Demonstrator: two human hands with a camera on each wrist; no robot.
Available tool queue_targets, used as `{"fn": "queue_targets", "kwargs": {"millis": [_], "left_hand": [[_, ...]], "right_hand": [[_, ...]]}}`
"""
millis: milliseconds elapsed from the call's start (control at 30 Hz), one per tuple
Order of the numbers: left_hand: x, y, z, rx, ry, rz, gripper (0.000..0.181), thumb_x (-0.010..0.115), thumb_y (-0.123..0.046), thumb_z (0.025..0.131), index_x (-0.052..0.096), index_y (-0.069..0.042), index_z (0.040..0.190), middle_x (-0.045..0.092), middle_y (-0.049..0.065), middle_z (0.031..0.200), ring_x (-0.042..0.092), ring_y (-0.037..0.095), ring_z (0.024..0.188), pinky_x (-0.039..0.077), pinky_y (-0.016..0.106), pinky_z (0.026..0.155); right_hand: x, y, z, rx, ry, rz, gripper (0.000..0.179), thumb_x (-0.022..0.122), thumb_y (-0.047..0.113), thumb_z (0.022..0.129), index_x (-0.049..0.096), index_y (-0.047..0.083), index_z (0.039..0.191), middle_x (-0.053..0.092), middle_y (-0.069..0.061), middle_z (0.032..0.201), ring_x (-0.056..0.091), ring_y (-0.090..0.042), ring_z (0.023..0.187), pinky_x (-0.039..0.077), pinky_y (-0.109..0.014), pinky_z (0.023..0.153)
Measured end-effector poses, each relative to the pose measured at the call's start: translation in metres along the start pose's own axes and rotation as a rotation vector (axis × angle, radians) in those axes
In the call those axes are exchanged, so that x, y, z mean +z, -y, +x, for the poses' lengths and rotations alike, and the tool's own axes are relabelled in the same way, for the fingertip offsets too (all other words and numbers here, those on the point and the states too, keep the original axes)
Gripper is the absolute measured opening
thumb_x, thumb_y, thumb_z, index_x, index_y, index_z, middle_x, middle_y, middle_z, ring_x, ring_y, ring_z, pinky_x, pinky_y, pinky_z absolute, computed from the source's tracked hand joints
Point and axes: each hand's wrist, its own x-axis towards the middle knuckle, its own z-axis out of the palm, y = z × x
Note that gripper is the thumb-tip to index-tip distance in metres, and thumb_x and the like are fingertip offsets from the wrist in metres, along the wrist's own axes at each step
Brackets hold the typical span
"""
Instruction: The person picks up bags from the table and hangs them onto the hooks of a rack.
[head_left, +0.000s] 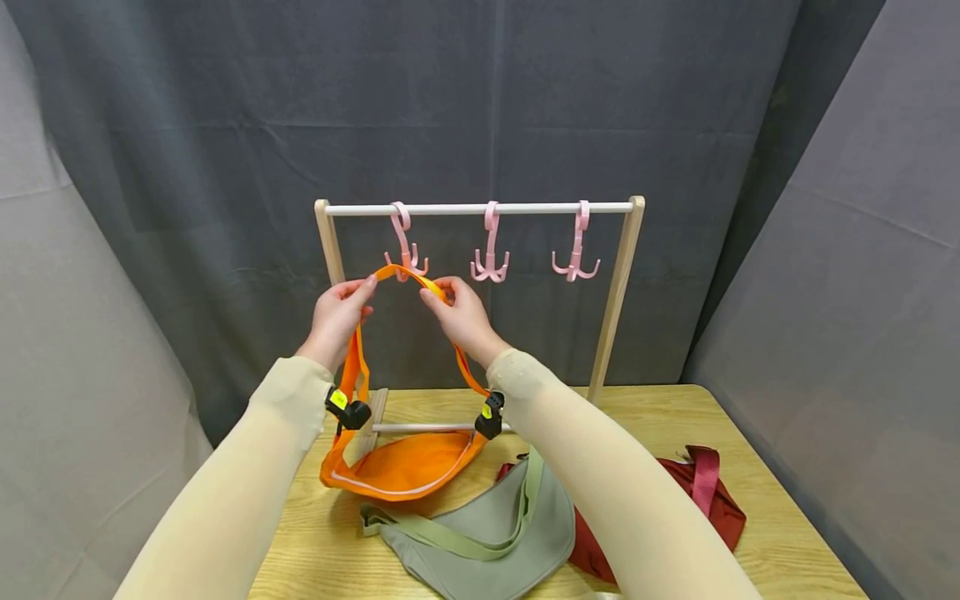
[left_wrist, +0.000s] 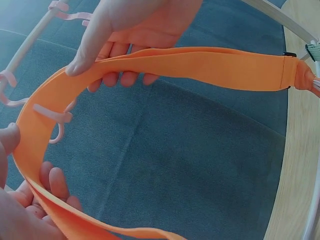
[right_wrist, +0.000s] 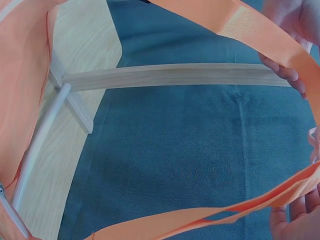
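A green bag (head_left: 491,508) lies lower centre. Left of centre, near a pink hook (head_left: 402,223), your left hand (head_left: 337,318) and right hand (head_left: 463,317) pinch the orange bag (head_left: 408,462) by its strap (head_left: 395,269), pouch (head_left: 431,457) down, long axis left-right.

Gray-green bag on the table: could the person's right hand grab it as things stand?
Probably not straight away: the right hand is pinching the orange strap, well above the table. If it let go, the way might be free, since nothing seems to lie on top of the gray-green bag.
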Motion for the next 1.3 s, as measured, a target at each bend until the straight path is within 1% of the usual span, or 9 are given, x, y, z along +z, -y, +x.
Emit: {"fn": "queue_targets", "kwargs": {"millis": [167, 233, 433, 533, 700, 867, 1133, 1200, 1300], "left_hand": [[-0.001, 0.001, -0.001, -0.005, 0.013, 0.003, 0.054, 0.064, -0.040, 0.102, 0.058, -0.002, 0.139, 0.059, 0.007, 0.123, 0.056, 0.012, 0.085, 0.046, 0.033, 0.102], [-0.001, 0.002, -0.001, -0.008, 0.019, 0.011, 0.054, 0.064, -0.040, 0.102, 0.058, -0.002, 0.140, 0.059, 0.009, 0.125, 0.056, 0.012, 0.085, 0.045, 0.035, 0.104], [0.000, 0.004, -0.001, 0.005, 0.036, 0.028, 0.053, 0.063, -0.038, 0.102, 0.057, -0.002, 0.140, 0.059, 0.011, 0.128, 0.056, 0.010, 0.084, 0.046, 0.031, 0.101], [0.001, 0.005, -0.001, 0.017, 0.047, 0.031, 0.053, 0.064, -0.037, 0.102, 0.057, -0.001, 0.141, 0.059, 0.016, 0.133, 0.057, 0.010, 0.083, 0.046, 0.032, 0.102], [0.002, 0.008, -0.002, 0.018, 0.048, 0.056, 0.052, 0.065, -0.035, 0.102, 0.057, -0.002, 0.140, 0.059, 0.019, 0.140, 0.059, 0.009, 0.082, 0.044, 0.037, 0.109], [0.003, 0.009, -0.005, 0.019, 0.067, 0.063, 0.054, 0.067, -0.033, 0.101, 0.053, -0.001, 0.142, 0.059, 0.020, 0.142, 0.061, 0.010, 0.084, 0.041, 0.043, 0.115], [0.004, 0.010, -0.009, 0.012, 0.089, 0.103, 0.053, 0.066, -0.030, 0.101, 0.049, -0.002, 0.143, 0.060, 0.021, 0.140, 0.065, 0.019, 0.101, 0.043, 0.042, 0.115], [0.004, 0.010, -0.010, 0.015, 0.097, 0.112, 0.054, 0.066, -0.029, 0.101, 0.048, -0.002, 0.144, 0.060, 0.021, 0.140, 0.065, 0.019, 0.102, 0.044, 0.042, 0.114], [0.004, 0.011, -0.011, 0.023, 0.108, 0.124, 0.055, 0.067, -0.028, 0.101, 0.047, -0.002, 0.145, 0.060, 0.021, 0.139, 0.065, 0.014, 0.096, 0.045, 0.040, 0.111]], "right_hand": [[0.002, -0.003, 0.000, 0.018, 0.012, -0.014, 0.043, 0.068, 0.031, 0.101, 0.059, 0.001, 0.130, 0.063, -0.018, 0.117, 0.060, -0.033, 0.101, 0.051, -0.031, 0.085], [0.002, -0.004, -0.001, 0.020, 0.015, -0.023, 0.043, 0.067, 0.032, 0.101, 0.059, 0.002, 0.130, 0.063, -0.017, 0.117, 0.060, -0.031, 0.100, 0.051, -0.031, 0.086], [0.004, -0.005, -0.002, 0.033, 0.023, -0.033, 0.044, 0.068, 0.033, 0.101, 0.060, 0.003, 0.131, 0.064, -0.016, 0.117, 0.060, -0.029, 0.100, 0.052, -0.032, 0.087], [0.004, -0.006, -0.002, 0.037, 0.025, -0.026, 0.044, 0.068, 0.034, 0.100, 0.060, 0.003, 0.131, 0.065, -0.016, 0.116, 0.060, -0.029, 0.099, 0.051, -0.031, 0.085], [0.004, -0.007, -0.002, 0.032, 0.028, -0.031, 0.044, 0.068, 0.035, 0.100, 0.061, 0.003, 0.131, 0.066, -0.015, 0.115, 0.060, -0.029, 0.099, 0.051, -0.031, 0.085], [0.004, -0.008, -0.002, 0.034, 0.029, -0.039, 0.045, 0.068, 0.036, 0.100, 0.061, 0.005, 0.132, 0.067, -0.015, 0.118, 0.063, -0.029, 0.102, 0.054, -0.035, 0.089], [0.003, -0.009, -0.005, 0.040, 0.042, -0.053, 0.047, 0.068, 0.035, 0.100, 0.060, 0.004, 0.134, 0.067, -0.015, 0.118, 0.063, -0.030, 0.102, 0.055, -0.037, 0.091], [0.003, -0.009, -0.006, 0.043, 0.051, -0.057, 0.047, 0.068, 0.035, 0.100, 0.060, 0.004, 0.135, 0.067, -0.015, 0.120, 0.064, -0.030, 0.105, 0.055, -0.038, 0.094], [0.002, -0.010, -0.007, 0.040, 0.059, -0.064, 0.047, 0.068, 0.035, 0.101, 0.059, 0.004, 0.136, 0.067, -0.015, 0.122, 0.065, -0.030, 0.109, 0.056, -0.040, 0.098]]}}
